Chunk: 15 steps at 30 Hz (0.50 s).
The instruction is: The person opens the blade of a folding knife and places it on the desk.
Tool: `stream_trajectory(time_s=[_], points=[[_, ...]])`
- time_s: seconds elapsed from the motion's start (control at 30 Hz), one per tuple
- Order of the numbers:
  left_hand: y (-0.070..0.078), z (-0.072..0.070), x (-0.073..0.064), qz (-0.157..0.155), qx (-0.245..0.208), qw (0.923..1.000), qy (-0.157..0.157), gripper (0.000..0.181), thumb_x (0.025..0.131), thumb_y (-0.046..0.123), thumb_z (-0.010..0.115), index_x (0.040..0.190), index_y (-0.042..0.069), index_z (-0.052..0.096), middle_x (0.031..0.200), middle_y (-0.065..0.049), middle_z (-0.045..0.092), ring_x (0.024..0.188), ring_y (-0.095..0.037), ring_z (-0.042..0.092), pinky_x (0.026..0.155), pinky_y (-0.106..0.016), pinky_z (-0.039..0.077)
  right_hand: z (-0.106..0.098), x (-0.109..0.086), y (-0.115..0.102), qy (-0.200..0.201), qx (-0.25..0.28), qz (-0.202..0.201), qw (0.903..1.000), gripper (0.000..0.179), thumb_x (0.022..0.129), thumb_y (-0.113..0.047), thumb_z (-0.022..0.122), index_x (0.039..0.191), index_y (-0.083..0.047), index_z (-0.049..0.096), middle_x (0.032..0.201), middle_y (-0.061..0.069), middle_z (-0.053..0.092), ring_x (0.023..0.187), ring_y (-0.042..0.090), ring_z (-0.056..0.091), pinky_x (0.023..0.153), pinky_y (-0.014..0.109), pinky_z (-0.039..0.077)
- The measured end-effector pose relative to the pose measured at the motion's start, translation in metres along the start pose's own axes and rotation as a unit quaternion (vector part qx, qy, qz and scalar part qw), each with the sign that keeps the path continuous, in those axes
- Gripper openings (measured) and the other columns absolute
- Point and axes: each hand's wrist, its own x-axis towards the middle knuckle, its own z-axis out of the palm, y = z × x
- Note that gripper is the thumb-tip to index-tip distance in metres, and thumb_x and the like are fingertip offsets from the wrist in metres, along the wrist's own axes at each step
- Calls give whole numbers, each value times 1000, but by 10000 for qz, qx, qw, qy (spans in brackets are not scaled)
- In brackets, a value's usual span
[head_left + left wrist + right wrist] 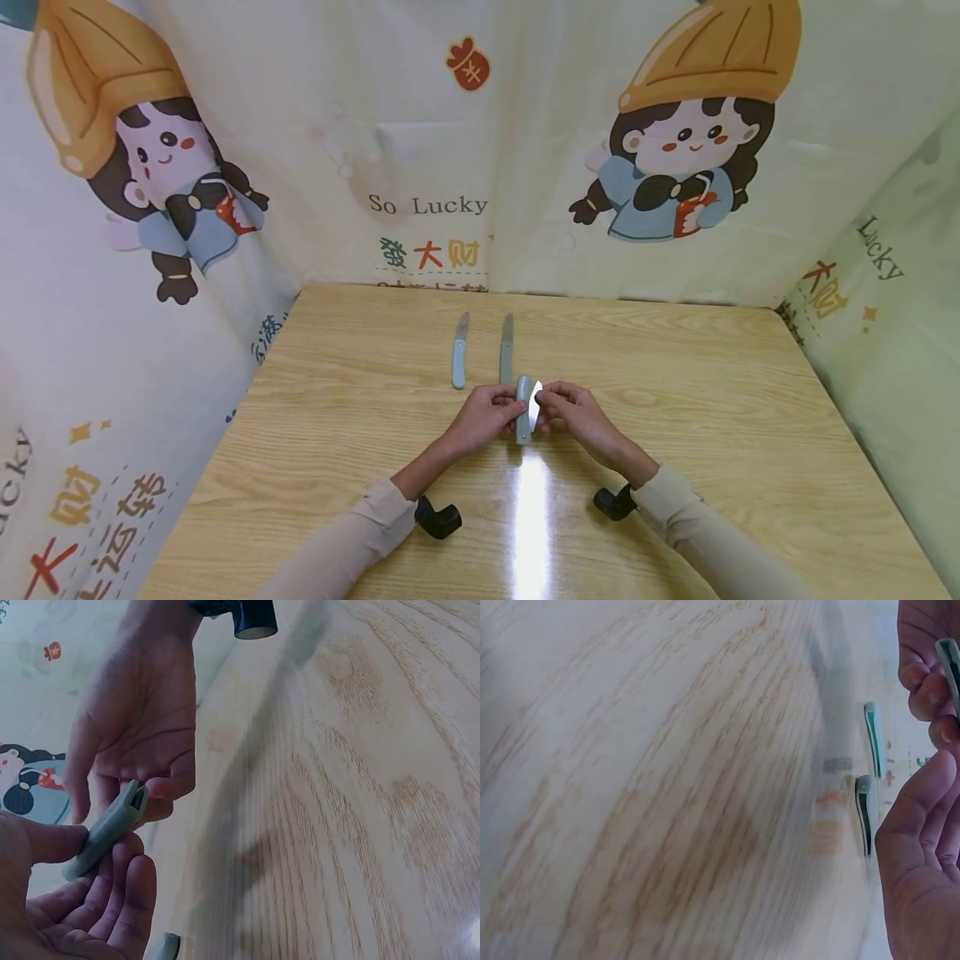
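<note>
Nearest, the two sleeves (348, 533) and the black wrist cameras (438, 520) lie over the wooden surface (675, 533). Beyond them, the left hand (483, 417) has its fingers curled on the handle of a folding knife (523, 421), thumb on top, raised between both hands. The right hand (585, 414) has its thumb and fingers closed to a narrow pinch, apparently on the blade (535, 408), which stands partly out beside the handle. The step in hand looks like swinging that blade on its pivot; which way, one moment cannot show. The next move would call for a steady handle and fingertips kept off the edge. Farther off, a pale blue knife (459, 362) and a grey knife (506, 350) lie side by side, blades pointing away towards the printed curtain (540, 167).

Glare washes out the blade's outline. The right wrist view cuts off the held knife and the right fingertips at its edge; the grey knife's near end meets the left hand's outline from above.
</note>
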Motion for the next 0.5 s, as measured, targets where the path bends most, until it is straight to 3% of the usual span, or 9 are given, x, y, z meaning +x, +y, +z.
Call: stream_trajectory(time_s=[0.23,0.5], points=[[-1,1,-1,-105,57,9999,-54,19,99,7,65,108,-9,69,87,-11,73,67,-16,63,65,-36,56,-3,-3,5,-62,-155,-118,9998,34,105,-16,59,118,15,55,91,12,67,81,18,66,76,34,57],[-1,-1,-1,-177,-267,9995,-14,22,99,6,64,105,-15,67,85,-19,72,64,-15,63,66,-44,58,-6,-5,6,-59,-87,-122,9999,32,106,-16,58,115,14,55,89,11,67,81,18,68,79,36,58]])
